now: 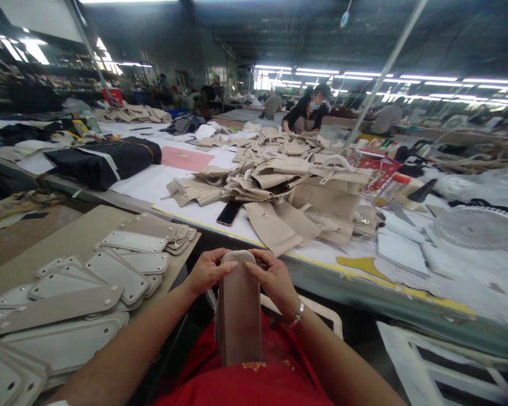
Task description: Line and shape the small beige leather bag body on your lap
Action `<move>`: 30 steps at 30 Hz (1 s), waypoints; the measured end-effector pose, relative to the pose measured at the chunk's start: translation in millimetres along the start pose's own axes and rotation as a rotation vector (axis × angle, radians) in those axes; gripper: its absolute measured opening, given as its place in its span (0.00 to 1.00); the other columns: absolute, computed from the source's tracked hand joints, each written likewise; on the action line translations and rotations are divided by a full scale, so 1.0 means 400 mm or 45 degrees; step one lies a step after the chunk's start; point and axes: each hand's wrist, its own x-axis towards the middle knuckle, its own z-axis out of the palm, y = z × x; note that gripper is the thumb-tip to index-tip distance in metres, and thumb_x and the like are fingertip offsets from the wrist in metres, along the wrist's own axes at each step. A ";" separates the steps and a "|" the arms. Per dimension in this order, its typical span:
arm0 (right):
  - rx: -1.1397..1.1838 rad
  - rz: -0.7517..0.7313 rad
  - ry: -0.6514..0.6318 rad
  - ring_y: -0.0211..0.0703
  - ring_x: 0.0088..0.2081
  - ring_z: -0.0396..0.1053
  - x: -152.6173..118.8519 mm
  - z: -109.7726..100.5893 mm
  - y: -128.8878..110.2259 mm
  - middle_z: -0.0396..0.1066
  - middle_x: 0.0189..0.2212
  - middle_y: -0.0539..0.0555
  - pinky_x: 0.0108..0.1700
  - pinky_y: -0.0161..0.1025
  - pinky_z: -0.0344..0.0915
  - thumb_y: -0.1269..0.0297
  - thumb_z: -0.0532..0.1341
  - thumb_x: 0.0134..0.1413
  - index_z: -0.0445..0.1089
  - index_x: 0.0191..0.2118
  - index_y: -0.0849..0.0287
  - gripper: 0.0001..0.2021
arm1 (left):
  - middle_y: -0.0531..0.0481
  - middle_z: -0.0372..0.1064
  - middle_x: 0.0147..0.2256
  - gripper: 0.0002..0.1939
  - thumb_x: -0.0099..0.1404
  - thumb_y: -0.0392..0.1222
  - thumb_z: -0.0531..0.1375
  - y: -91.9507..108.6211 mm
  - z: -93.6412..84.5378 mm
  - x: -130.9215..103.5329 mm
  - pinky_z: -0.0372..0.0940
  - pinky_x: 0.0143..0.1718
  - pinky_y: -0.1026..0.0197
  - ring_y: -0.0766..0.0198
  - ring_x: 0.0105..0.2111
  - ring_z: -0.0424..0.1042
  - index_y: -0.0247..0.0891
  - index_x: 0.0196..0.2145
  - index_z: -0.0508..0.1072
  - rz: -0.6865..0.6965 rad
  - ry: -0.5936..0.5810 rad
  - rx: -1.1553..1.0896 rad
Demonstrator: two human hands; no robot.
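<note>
A long beige panel with rounded corners (240,316) stands upright in front of my red clothing, its lower end against my lap. It looks like the front of a small stack, as more edges show along its left side. My left hand (211,272) grips its top left corner, thumb on the face and fingers behind. On the top right corner my right hand (275,276) pinches in the same way, with a bracelet (295,316) at the wrist. The fingertips behind the panel are hidden.
Similar panels with eyelets (114,273) lie piled on a board at left. Across the worktable edge are a phone (229,213), a heap of beige bag pieces (275,175), a black bundle (105,160) and a clear round container (478,226). A co-worker (307,110) leans over the far side.
</note>
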 end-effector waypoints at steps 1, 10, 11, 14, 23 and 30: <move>0.007 0.003 -0.014 0.43 0.40 0.66 0.000 -0.001 0.000 0.70 0.40 0.54 0.42 0.40 0.63 0.61 0.61 0.47 0.70 0.41 0.58 0.14 | 0.52 0.68 0.28 0.15 0.55 0.45 0.60 0.004 0.003 -0.002 0.58 0.27 0.68 0.68 0.27 0.63 0.32 0.36 0.74 -0.007 0.018 -0.001; -0.557 -0.195 -0.195 0.34 0.26 0.55 0.032 -0.042 -0.041 0.59 0.22 0.46 0.27 0.32 0.52 0.55 0.56 0.53 0.61 0.27 0.59 0.13 | 0.52 0.70 0.31 0.14 0.56 0.44 0.59 0.040 0.031 -0.012 0.60 0.33 0.67 0.66 0.31 0.66 0.33 0.37 0.74 0.070 0.017 0.108; -0.597 -0.234 -0.274 0.34 0.25 0.54 0.041 -0.051 -0.047 0.57 0.21 0.45 0.27 0.32 0.50 0.55 0.55 0.54 0.60 0.25 0.59 0.14 | 0.52 0.70 0.31 0.14 0.56 0.44 0.59 0.045 0.028 -0.008 0.60 0.33 0.67 0.65 0.31 0.66 0.33 0.37 0.74 0.078 -0.023 0.127; -0.581 -0.311 -0.489 0.33 0.25 0.53 0.065 -0.071 -0.053 0.54 0.20 0.45 0.27 0.31 0.48 0.55 0.53 0.56 0.59 0.23 0.60 0.15 | 0.52 0.70 0.30 0.14 0.57 0.47 0.59 0.065 0.014 0.011 0.60 0.32 0.67 0.65 0.30 0.66 0.33 0.34 0.74 0.102 -0.170 0.254; -0.478 -0.169 -0.376 0.34 0.26 0.57 0.072 -0.089 0.001 0.61 0.22 0.47 0.28 0.31 0.51 0.53 0.50 0.57 0.63 0.29 0.60 0.15 | 0.52 0.69 0.25 0.18 0.56 0.52 0.58 0.048 -0.009 0.055 0.57 0.26 0.69 0.67 0.26 0.64 0.32 0.29 0.75 0.071 -0.215 0.424; -0.925 -0.174 -0.519 0.35 0.21 0.56 -0.006 -0.083 0.000 0.64 0.19 0.50 0.24 0.33 0.45 0.45 0.52 0.54 0.65 0.24 0.59 0.22 | 0.51 0.69 0.25 0.18 0.56 0.52 0.58 0.036 -0.006 0.046 0.57 0.25 0.68 0.67 0.26 0.64 0.32 0.29 0.74 0.034 -0.121 0.388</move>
